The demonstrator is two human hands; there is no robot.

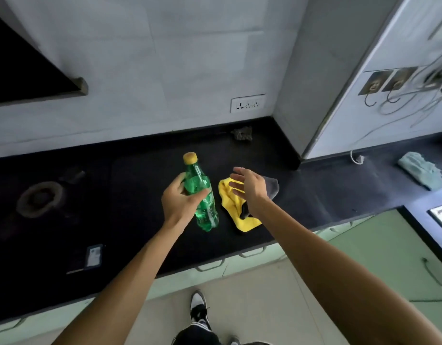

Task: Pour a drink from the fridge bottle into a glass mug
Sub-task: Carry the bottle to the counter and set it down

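Over the counter (pixel 145 235), left hand (pixel 180 200) grips bottle (pixel 202 195); right hand (pixel 249 185) spread.

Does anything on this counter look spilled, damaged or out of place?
Nothing is spilled. A dull ring-shaped mark stains the black counter at left, and a yellow cloth lies crumpled near the green bottle.

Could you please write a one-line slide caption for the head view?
Left hand grips a capped green bottle at a black counter while the open right hand hovers over a yellow cloth.
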